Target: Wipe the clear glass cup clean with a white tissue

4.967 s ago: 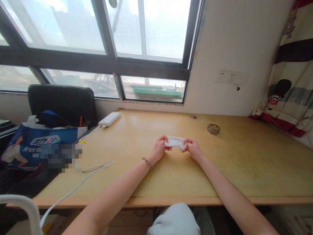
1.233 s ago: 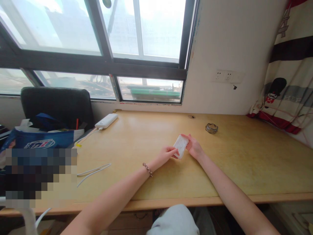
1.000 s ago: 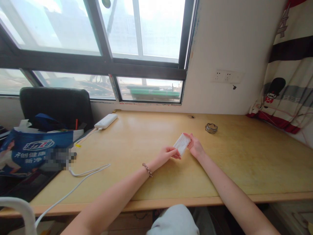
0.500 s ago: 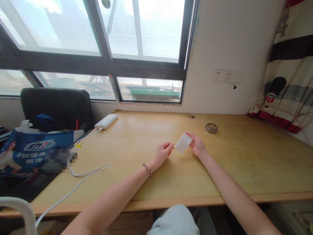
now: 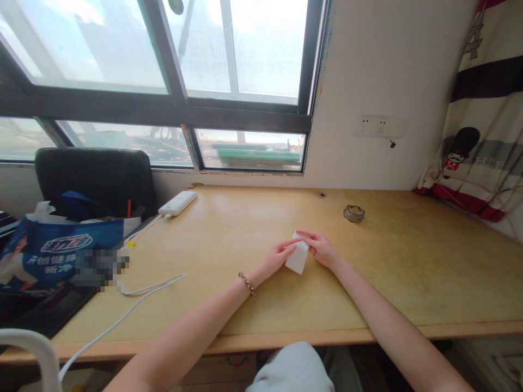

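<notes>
A small folded white paper [image 5: 297,260], perhaps a tissue, is held between my two hands above the wooden desk. My left hand [image 5: 275,258] wears a beaded bracelet [image 5: 247,283] at the wrist and pinches the paper's left side near its top. From the right, my right hand [image 5: 322,249] grips the upper right part, its fingers reaching across the top edge. The fingertips of both hands nearly meet there, and the lower part of the paper hangs free below them.
A dark woven ring-shaped object [image 5: 353,213] lies at the back right of the desk [image 5: 408,261]. At the left are a white power bank [image 5: 178,203], a white cable [image 5: 151,287], a blue bag [image 5: 61,247] and a black chair [image 5: 93,171].
My left hand has moved right and taken hold of the paper. My right hand has shifted slightly down and left. The paper is now lower and turned more upright.
</notes>
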`<state>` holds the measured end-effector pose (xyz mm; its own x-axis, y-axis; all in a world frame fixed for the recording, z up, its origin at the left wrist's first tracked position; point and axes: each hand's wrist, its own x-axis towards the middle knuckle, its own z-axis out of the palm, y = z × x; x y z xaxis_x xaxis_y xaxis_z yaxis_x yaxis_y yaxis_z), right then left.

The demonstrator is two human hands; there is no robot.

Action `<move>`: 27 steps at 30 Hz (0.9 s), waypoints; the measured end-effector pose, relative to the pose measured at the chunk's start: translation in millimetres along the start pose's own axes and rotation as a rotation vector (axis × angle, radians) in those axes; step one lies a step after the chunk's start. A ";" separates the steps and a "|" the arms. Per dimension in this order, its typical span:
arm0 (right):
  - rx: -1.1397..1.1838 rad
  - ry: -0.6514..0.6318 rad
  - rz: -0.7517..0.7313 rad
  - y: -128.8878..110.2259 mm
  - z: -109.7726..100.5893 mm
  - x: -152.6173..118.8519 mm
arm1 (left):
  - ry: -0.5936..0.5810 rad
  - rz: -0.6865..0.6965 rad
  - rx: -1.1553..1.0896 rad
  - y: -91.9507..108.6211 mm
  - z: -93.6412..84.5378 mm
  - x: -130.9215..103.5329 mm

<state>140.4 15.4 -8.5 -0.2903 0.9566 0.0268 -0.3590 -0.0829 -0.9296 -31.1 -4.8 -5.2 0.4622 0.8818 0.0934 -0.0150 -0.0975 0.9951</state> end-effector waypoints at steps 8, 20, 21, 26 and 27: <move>-0.006 -0.023 0.009 5.5 -0.2 1.1 | -0.113 -0.086 0.084 1.8 2.7 1.1; -0.035 0.110 -0.053 4.7 -5.1 4.0 | -0.122 -0.094 0.078 2.3 3.7 -0.3; -0.031 0.129 -0.064 4.3 -5.3 4.2 | -0.119 -0.097 0.093 2.8 3.7 -0.5; -0.014 0.207 -0.127 3.9 -7.2 6.8 | -0.089 -0.104 0.135 3.0 3.0 -0.9; -0.007 0.214 -0.140 4.0 -7.7 7.4 | -0.081 -0.103 0.138 2.4 2.7 -0.6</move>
<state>143.6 24.3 -14.9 -0.0438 0.9960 0.0780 -0.3760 0.0559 -0.9249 -29.0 -6.8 -2.9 0.5246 0.8511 -0.0175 0.1556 -0.0756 0.9849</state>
